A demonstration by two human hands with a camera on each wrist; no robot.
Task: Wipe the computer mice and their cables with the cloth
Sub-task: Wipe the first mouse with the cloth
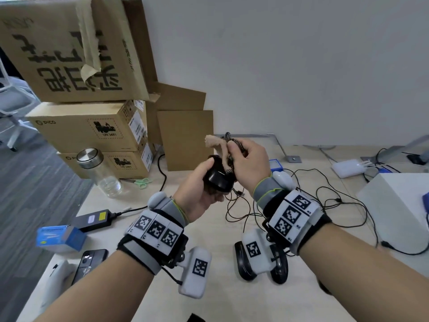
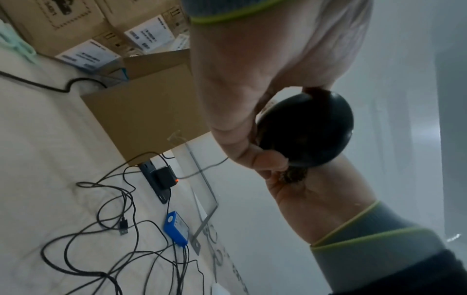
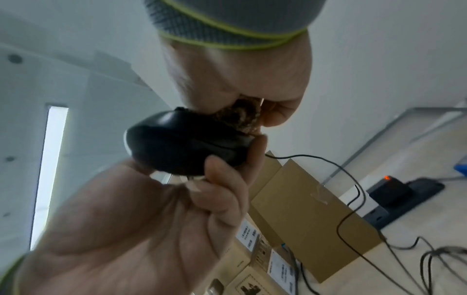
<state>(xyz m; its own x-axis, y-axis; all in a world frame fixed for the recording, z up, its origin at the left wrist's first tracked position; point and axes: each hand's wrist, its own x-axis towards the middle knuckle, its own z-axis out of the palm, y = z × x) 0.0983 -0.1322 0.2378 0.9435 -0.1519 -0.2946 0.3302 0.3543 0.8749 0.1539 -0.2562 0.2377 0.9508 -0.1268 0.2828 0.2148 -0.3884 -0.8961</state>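
My left hand [image 1: 206,178] holds a black computer mouse [image 1: 219,180] in the air above the table, thumb on one side and fingers curled under it. My right hand [image 1: 241,156] grips a bunched beige and patterned cloth [image 1: 216,141] and presses it against the top of the mouse. In the right wrist view the cloth [image 3: 240,117] touches the mouse [image 3: 182,143] near its front. The mouse's thin black cable [image 1: 234,205] hangs down to a tangle on the table. Another black mouse [image 1: 242,263] lies on the table, partly hidden by my right wrist camera.
Stacked cardboard boxes [image 1: 92,129] stand at the back left, with a glass jar [image 1: 99,173] and green scissors [image 1: 141,182] before them. A power adapter [image 1: 92,219], blue box [image 1: 60,238] and phone [image 1: 89,261] lie left. Loose cables [image 1: 336,205] spread right, towards a white box [image 1: 399,205].
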